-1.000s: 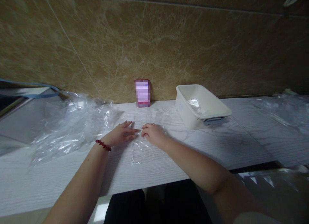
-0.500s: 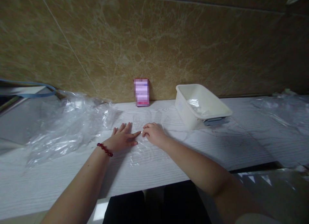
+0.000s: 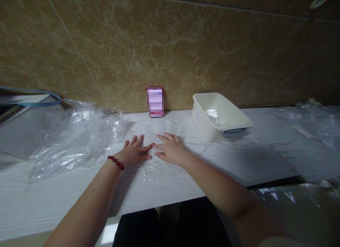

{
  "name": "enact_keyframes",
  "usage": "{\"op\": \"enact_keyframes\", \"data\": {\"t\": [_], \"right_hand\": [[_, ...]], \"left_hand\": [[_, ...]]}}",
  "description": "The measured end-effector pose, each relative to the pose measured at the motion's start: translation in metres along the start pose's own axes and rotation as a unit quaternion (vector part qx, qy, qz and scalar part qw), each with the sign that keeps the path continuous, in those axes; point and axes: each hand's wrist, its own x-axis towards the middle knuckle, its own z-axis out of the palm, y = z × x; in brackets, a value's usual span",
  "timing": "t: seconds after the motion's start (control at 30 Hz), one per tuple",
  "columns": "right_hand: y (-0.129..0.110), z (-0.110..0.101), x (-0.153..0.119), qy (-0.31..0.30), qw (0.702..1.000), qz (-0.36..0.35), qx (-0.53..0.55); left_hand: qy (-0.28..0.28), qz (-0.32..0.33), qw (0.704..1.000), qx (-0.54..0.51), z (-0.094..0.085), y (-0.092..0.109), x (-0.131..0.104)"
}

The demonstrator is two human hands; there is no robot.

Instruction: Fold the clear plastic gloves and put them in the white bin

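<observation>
A clear plastic bag [image 3: 150, 172] lies flat on the white wood-grain table [image 3: 87, 197], partly covered by both hands. My left hand [image 3: 135, 151], with a dark red bead bracelet [image 3: 116, 162] at the wrist, rests with fingers spread at the bag's left side. My right hand [image 3: 171, 149] lies palm down over the bag, fingers stretched and apart. The index fingertips of the two hands nearly meet on the plastic. What lies under the right palm is hidden.
A phone [image 3: 156, 102] leans on the brown marbled wall [image 3: 186, 48]. To the right stands a white bin [image 3: 207, 123] with clear plastic inside. Crumpled plastic [image 3: 79, 133] lies left, beside a grey box [image 3: 23, 133]; more plastic [image 3: 313, 119] lies far right.
My right hand has opened from curled, pinching fingers to spread fingers laid flat on the bag. My left hand has hardly moved.
</observation>
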Motion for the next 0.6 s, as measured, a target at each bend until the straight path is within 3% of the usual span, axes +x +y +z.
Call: {"op": "enact_keyframes", "data": {"t": [0.17,0.4,0.6], "right_hand": [[0.005,0.004,0.0,-0.062,0.996,0.057,0.007],[0.019,-0.002,0.0,-0.099,0.986,0.136,0.004],[0.028,-0.016,0.001,-0.143,0.981,0.129,0.007]], "left_hand": [[-0.001,0.007,1.0,-0.007,-0.002,0.0,0.0],[-0.014,-0.004,1.0,-0.013,-0.006,0.002,-0.001],[-0.01,0.008,1.0,-0.013,-0.005,-0.001,-0.001]]}}
